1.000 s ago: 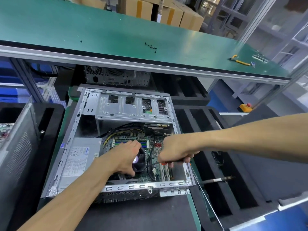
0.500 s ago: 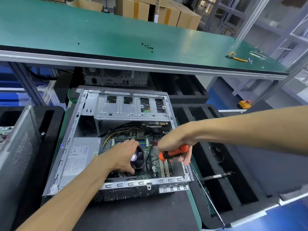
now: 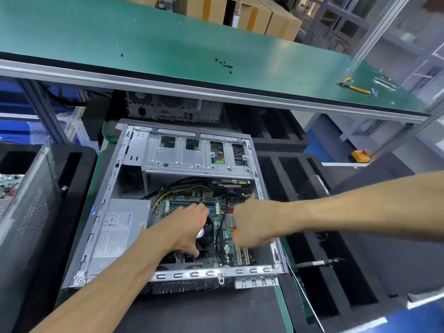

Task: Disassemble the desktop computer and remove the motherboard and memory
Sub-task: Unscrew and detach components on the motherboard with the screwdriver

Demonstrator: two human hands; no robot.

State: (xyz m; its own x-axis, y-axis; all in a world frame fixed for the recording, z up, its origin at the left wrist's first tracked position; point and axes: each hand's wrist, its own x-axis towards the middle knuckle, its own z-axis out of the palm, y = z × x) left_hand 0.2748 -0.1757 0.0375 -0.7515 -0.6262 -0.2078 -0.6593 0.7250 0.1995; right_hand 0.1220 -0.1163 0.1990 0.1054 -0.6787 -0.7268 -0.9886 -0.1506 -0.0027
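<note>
Bright overhead light; wide-angle edge bending; right hand (image 3: 252, 224) motion-blurred

The right hand (image 3: 252, 224) has dropped back into the case (image 3: 101, 212), its fist now hiding most of the orange-handled screwdriver (image 3: 235, 232).

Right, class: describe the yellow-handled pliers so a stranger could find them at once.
Start at the long green workbench above the open computer case. Follow it to its far right end: the yellow-handled pliers lie there, the only yellow tool.

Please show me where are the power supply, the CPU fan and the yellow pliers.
power supply (image 3: 120, 227): head view, its label sticker.
CPU fan (image 3: 206, 233): head view, black frame beside the hub.
yellow pliers (image 3: 355, 87): head view, a yellow handle.
</note>
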